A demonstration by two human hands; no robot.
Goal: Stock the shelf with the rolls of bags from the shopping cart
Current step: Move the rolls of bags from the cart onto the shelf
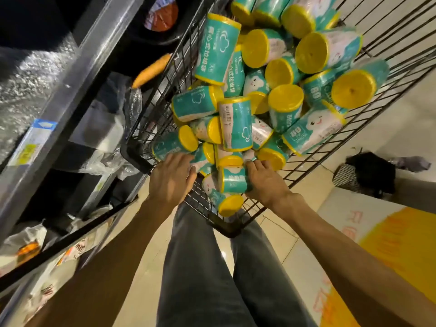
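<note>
Setting: shop aisle, shelf (pixel 59 95) beside shopping cart (pixel 368 74)
Hands: left hand (pixel 171 177) and right hand (pixel 266 182) each grasping rolls of bags (pixel 236 123)
Progress: cart nearly full, stocking barely begun

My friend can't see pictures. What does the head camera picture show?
Two bare hands, left hand and right hand, reach into a black wire shopping cart piled with teal-and-yellow rolls of bags. Dim store shelves stand to the left, and the person's grey trousers show below.
</note>
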